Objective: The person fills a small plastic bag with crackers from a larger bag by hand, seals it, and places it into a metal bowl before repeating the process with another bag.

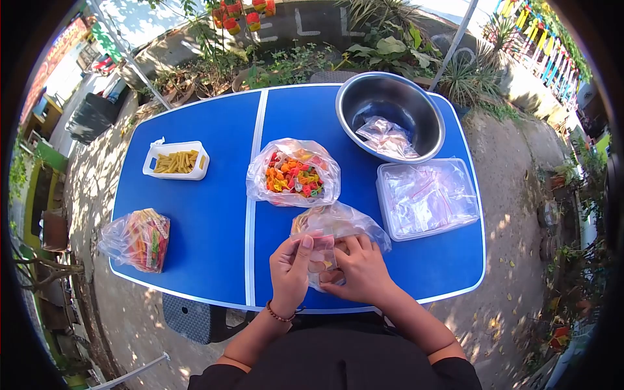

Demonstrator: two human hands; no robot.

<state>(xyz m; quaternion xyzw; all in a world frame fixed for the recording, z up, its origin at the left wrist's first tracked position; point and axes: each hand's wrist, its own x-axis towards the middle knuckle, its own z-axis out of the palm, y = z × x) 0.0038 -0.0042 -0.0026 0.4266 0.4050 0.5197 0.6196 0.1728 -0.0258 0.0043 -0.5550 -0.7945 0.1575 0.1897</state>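
My left hand [290, 268], with a beaded bracelet at its wrist, pinches the upper edge of a small clear bag [322, 252] over the table's front edge. My right hand [359, 268] is at the bag's right side, its fingers curled; whether they grip the bag or something in it is unclear. Just behind both hands lies a larger clear plastic bag [354, 221], its contents partly hidden. Beyond it stands an open plastic bag of small colourful pieces [296, 174]. To the right, a clear square container [427, 198] holds flat, empty-looking plastic bags.
A steel bowl [426, 104] with small filled packets [389, 138] stands at the back right of the blue table [208, 221]. On the left are a white basket [201, 170] of yellowish sticks and a bag of colourful strips [146, 242]. A grey stool [188, 318] is below.
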